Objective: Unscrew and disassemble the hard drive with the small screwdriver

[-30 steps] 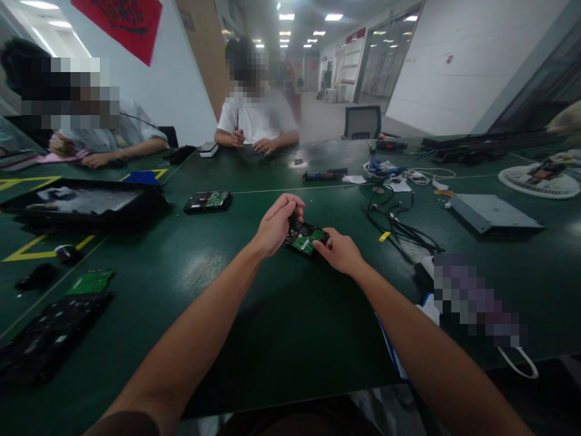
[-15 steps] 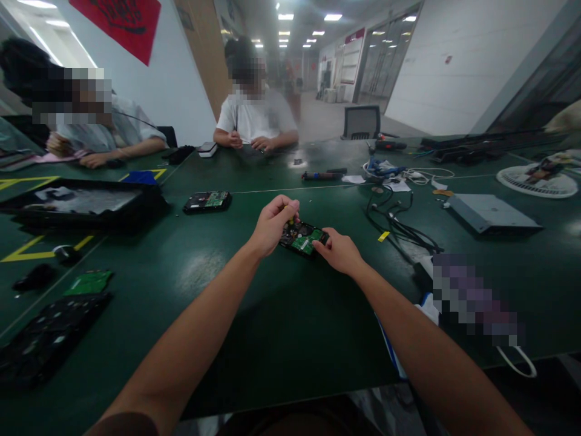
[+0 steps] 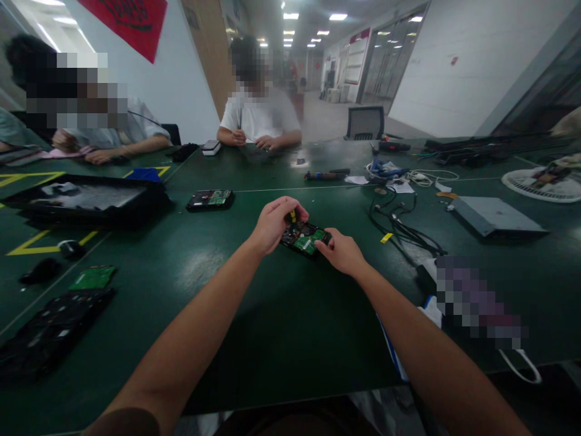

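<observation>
A hard drive (image 3: 305, 243) with a green circuit board lies circuit side up on the dark green table, in front of me. My left hand (image 3: 275, 225) is closed round a small yellow and black screwdriver (image 3: 293, 215) at the drive's upper left end; its tip is hidden or too small to make out. With thumb and fingers, my right hand (image 3: 341, 248) grips the drive's right end. Farther left rests a second hard drive (image 3: 210, 200), touched by neither hand.
Left: a black tray-like casing (image 3: 104, 197), a loose green board (image 3: 94, 277) and a black plastic part (image 3: 49, 330). Right: black cables (image 3: 399, 224), a grey metal box (image 3: 499, 216) and a white round grille (image 3: 540, 181). Two people (image 3: 261, 115) sit across the table.
My left hand's fingers have shifted and spread a little around the screwdriver, showing more of its yellow part. My right hand keeps its grip on the drive. The whole view has shifted slightly.
</observation>
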Demonstrator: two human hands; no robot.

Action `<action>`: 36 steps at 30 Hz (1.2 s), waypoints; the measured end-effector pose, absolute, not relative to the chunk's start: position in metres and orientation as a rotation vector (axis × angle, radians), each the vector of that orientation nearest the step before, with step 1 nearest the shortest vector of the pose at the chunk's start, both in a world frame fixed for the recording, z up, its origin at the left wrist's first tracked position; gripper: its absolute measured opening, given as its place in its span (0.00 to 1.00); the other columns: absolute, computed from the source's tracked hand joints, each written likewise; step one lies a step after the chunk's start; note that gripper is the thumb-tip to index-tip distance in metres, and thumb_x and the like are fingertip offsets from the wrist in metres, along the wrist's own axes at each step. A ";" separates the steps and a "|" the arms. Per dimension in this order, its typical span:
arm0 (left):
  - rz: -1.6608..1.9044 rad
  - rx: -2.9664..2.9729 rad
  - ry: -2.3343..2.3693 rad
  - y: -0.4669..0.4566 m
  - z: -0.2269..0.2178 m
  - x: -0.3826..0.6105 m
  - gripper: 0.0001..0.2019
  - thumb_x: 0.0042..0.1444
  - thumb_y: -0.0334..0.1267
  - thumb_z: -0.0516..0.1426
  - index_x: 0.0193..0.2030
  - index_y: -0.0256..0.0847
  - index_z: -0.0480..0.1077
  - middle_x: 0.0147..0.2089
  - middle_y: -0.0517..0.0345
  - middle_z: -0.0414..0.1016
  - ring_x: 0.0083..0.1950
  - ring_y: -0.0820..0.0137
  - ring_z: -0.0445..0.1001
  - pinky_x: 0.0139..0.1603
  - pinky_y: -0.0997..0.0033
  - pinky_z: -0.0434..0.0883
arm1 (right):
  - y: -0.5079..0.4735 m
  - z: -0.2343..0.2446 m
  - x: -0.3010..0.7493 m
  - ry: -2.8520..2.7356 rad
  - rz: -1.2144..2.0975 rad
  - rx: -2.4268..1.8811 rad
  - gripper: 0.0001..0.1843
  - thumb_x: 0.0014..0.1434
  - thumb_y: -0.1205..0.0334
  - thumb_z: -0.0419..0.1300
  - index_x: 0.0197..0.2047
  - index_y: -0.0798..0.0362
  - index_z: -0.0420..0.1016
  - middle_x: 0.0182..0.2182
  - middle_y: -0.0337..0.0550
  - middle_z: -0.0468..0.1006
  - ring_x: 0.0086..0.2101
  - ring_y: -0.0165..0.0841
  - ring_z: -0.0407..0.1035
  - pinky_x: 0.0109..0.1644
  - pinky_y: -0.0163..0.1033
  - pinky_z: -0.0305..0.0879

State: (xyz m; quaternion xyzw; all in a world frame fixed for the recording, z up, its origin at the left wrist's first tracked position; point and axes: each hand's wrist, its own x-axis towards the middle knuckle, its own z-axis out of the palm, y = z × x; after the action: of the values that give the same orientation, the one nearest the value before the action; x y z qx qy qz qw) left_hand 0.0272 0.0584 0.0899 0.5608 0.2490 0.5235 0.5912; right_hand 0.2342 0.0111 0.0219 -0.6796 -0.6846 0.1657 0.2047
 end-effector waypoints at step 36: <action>1.244 1.239 0.593 0.061 0.088 0.028 0.06 0.58 0.41 0.59 0.34 0.43 0.68 0.35 0.56 0.77 0.36 0.67 0.75 0.43 0.62 0.73 | 0.013 0.016 0.236 -1.904 0.431 -1.875 0.28 0.67 0.43 0.59 0.64 0.49 0.68 0.34 0.43 0.82 0.33 0.37 0.75 0.33 0.37 0.61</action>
State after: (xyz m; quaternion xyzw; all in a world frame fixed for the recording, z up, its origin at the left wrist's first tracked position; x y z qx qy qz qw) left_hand 0.0281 0.0611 0.0875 0.5346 0.2557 0.5366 0.6007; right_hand 0.2357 0.0133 0.0156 -0.6766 -0.6867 0.1556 0.2157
